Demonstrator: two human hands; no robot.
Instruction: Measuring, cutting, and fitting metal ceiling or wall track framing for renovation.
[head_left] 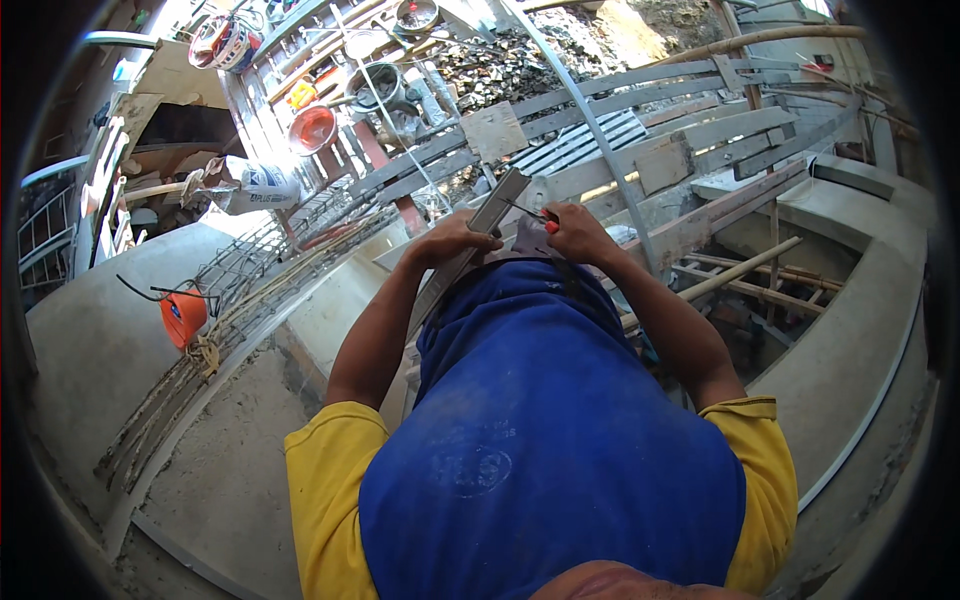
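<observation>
My left hand [457, 240] is closed round a long grey metal bar [432, 294], which slants from beyond my fingers back past my left hip. My right hand [582, 237] grips a small tool with a red handle [551, 226]. Its thin dark shaft points left towards the far end of the bar, close to it; whether they touch I cannot tell. Both hands are in front of my waist, just beyond my blue and yellow shirt [560, 400].
Rebar mesh [245, 265] and an orange container [183, 318] lie to the left, beyond them a cement bag [250, 186]. Ahead are slatted planks [610, 100], a red basin [313, 129] and a dark bucket [376, 87]. A bamboo pole [745, 267] crosses an open pit at right.
</observation>
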